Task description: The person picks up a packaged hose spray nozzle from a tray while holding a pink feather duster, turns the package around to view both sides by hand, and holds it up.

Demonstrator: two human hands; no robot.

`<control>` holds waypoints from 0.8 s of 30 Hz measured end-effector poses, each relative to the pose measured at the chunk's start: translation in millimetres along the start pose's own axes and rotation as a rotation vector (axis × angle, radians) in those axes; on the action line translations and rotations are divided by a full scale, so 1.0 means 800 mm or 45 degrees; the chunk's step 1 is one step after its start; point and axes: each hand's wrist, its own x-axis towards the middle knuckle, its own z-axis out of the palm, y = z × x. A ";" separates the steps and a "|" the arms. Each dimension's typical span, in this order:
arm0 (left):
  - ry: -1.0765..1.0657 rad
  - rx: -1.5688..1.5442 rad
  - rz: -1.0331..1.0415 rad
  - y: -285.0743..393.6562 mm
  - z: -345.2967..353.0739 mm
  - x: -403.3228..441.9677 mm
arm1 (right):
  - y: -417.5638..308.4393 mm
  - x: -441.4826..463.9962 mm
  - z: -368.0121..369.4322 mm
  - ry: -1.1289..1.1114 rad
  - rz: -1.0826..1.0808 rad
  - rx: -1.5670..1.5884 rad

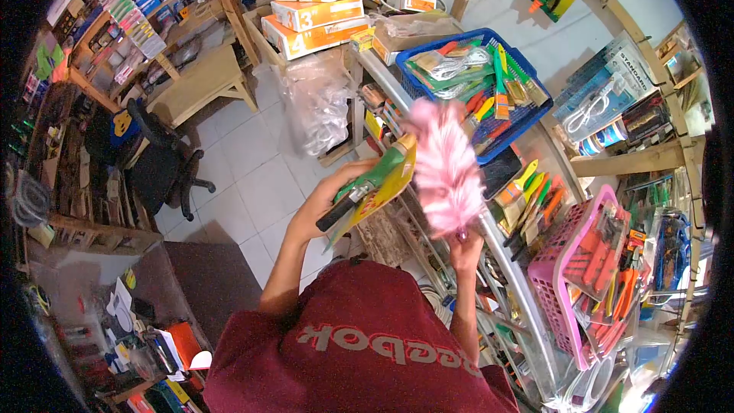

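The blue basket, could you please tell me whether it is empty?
Not empty: the blue basket holds paintbrushes and a bundled white cord.

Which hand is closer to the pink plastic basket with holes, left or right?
Right. The right hand, gripping the fluffy pink duster, is left of the pink basket; the left hand is farther left, beyond the duster.

Passage is offered over the floor (248, 172) between the chair (157, 172) and the plastic bag (317, 111). Along the rail (516, 279), the way is obstructed by the duster (447, 172), blue basket (533, 113) and pink basket (552, 291).
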 end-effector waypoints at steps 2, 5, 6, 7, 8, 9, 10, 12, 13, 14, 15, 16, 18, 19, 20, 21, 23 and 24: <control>0.015 -0.038 -0.038 -0.004 -0.002 -0.003 | -0.007 0.005 0.002 0.131 0.070 0.208; 0.036 -0.104 -0.128 -0.004 -0.002 -0.005 | 0.004 -0.008 0.036 0.302 0.314 1.224; 0.057 -0.181 -0.170 -0.008 -0.002 -0.008 | 0.004 -0.009 0.039 0.312 0.489 1.493; 0.078 -0.257 -0.213 -0.015 -0.002 -0.011 | 0.008 -0.005 0.024 0.123 0.224 0.794; 0.101 -0.333 -0.257 -0.018 -0.002 -0.013 | -0.006 -0.002 0.020 0.159 0.189 0.710; 0.076 -0.188 -0.146 -0.014 -0.005 -0.009 | -0.021 0.002 0.016 0.197 0.157 0.625; 0.056 -0.038 -0.035 -0.006 -0.009 -0.003 | -0.036 0.005 0.011 0.237 0.127 0.538; 0.029 0.178 0.076 0.001 -0.014 -0.001 | 0.013 0.000 0.050 0.545 0.085 1.133; 0.022 0.242 0.082 0.002 -0.015 -0.001 | 0.038 -0.001 0.060 0.535 0.105 1.196; 0.012 0.304 0.090 0.003 -0.015 0.000 | 0.037 -0.002 0.061 0.526 0.125 1.259; -0.015 0.322 0.081 0.005 -0.016 0.002 | 0.041 0.003 0.047 0.298 -0.034 0.836; -0.042 0.339 0.072 0.008 -0.019 0.003 | 0.044 0.006 0.037 0.186 -0.041 0.554; -0.078 0.362 0.076 0.010 -0.023 0.003 | -0.004 0.011 0.001 -0.010 -0.125 -0.024; -0.087 0.368 0.088 0.010 -0.026 0.002 | 0.014 0.007 0.015 0.209 -0.314 0.051; -0.098 0.374 0.096 0.011 -0.029 0.001 | 0.019 0.006 0.025 0.427 -0.499 0.129; -0.108 0.387 0.078 0.014 -0.031 0.001 | 0.025 0.007 0.033 0.404 -0.472 0.272; -0.137 0.407 0.043 0.022 -0.033 0.003 | 0.034 0.006 0.046 0.362 -0.410 0.554; -0.146 0.384 0.069 0.019 -0.033 0.003 | 0.006 0.004 0.042 0.341 -0.375 0.695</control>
